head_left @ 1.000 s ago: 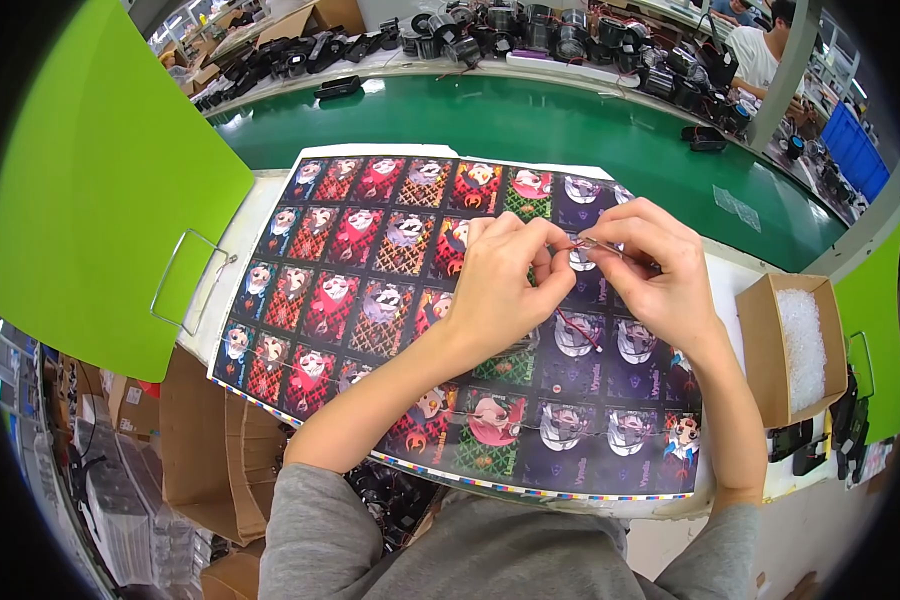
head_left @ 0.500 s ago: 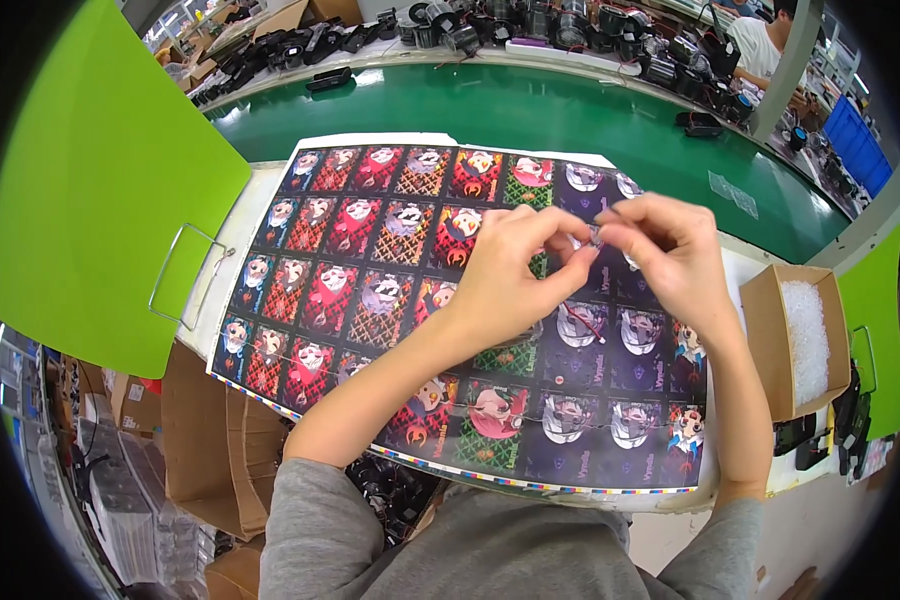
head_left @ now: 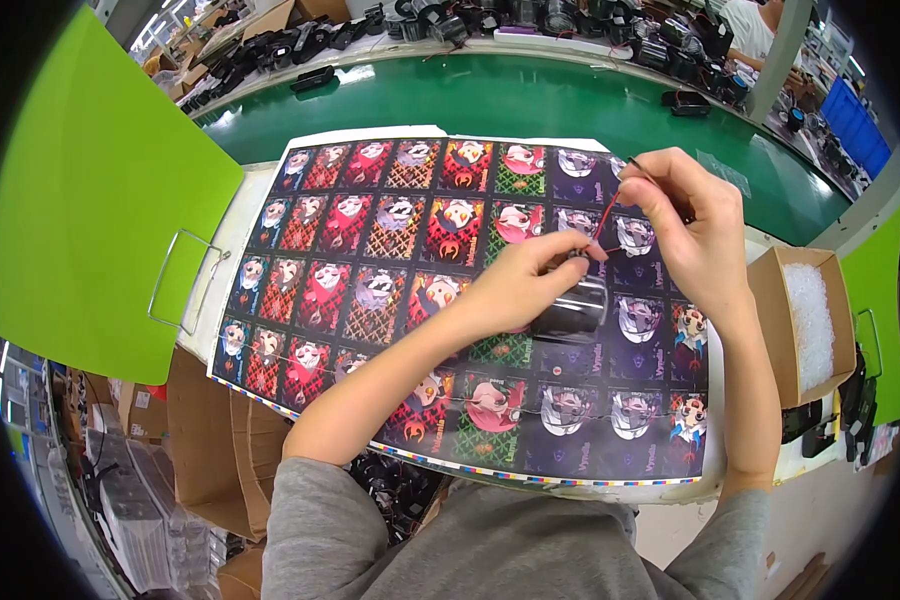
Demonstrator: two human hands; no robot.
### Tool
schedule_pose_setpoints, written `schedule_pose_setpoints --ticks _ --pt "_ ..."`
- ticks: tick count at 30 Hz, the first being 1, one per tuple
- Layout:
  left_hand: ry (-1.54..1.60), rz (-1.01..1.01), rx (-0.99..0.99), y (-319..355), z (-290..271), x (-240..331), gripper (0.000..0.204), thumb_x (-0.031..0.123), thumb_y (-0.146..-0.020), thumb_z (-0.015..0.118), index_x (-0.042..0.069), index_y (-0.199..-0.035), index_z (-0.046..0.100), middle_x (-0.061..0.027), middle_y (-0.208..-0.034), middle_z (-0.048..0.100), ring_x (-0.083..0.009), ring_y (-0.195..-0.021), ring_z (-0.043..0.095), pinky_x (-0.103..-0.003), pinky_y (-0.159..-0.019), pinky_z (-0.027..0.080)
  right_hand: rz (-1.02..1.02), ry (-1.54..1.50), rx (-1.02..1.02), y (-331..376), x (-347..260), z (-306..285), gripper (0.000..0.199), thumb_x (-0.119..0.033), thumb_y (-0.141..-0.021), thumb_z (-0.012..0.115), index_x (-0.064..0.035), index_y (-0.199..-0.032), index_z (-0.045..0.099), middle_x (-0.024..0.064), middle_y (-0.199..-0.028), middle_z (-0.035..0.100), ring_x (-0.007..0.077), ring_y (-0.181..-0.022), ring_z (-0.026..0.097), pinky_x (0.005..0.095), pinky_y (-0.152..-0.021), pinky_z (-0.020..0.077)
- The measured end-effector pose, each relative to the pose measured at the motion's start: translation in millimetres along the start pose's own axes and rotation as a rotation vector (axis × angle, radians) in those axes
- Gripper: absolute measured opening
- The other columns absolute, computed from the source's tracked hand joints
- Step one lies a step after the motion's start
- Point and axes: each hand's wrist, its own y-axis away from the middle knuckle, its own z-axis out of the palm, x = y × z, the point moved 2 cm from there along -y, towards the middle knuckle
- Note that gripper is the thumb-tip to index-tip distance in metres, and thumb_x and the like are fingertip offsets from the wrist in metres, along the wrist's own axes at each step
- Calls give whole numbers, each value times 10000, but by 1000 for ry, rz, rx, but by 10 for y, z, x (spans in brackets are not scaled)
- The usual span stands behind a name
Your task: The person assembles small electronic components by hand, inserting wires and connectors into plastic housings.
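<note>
A dark, glossy cylindrical part (head_left: pixel 574 314) with a clear-looking shell sits beneath my left hand (head_left: pixel 530 283), low over the printed sheet. The fingertips of that hand are pinched together by its upper end, on a thin red wire (head_left: pixel 607 212); whether they also grip the cylinder is partly hidden. Up and to the right, my right hand (head_left: pixel 698 225) is closed, thumb against forefinger, on the other end of the wire. A short dark end pokes out above these fingers. Between both hands the wire is stretched out. The printed sheet (head_left: pixel 370 312) carries rows of cartoon character cards.
Beyond the sheet runs a green belt (head_left: pixel 490 108), with black parts piled behind it. An open cardboard box (head_left: pixel 765 325) of clear pellets stands at the right. A bright green panel (head_left: pixel 110 220) rises at the left beside a wire handle (head_left: pixel 178 280).
My hands have moved apart, the right one rightward and up, the left one slightly down. The red wire now spans between them, and the dark cylinder shows beneath my left hand.
</note>
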Motion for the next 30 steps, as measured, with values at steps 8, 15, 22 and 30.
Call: schedule_pose_setpoints --ticks 8,15,22,30 --pt "215 29 80 -18 162 -105 293 114 -891 514 18 -1166 487 -39 -970 599 -89 -908 555 -233 -808 408 177 -96 51 0 50 -26 73 -29 -832 579 44 -826 585 61 -726 632 88 -680 608 216 -625 483" --pt "-3 370 330 26 300 10 281 17 -861 475 11 -1140 443 -73 -984 569 -127 -914 578 -270 -798 444 194 -95 141 0 143 2 88 -43 -837 583 43 -825 596 62 -711 632 80 -672 604 210 -617 474" --pt "-1 294 602 -22 54 -152 225 65 -769 567 26 -990 556 -72 -650 557 -114 -598 528 -269 -580 443 488 -213 -314 -8 87 -41 391 -220 -844 619 21 -1132 511 45 -646 613 51 -594 525 203 -552 392" --pt "-312 490 640 -26 -25 -122 290 113 -763 572 18 -1036 562 -162 -812 597 -279 -688 588 -360 -625 466 365 -109 -462 112 126 189 285 -53 -858 469 22 -1103 593 53 -638 582 84 -556 489 250 -519 403"
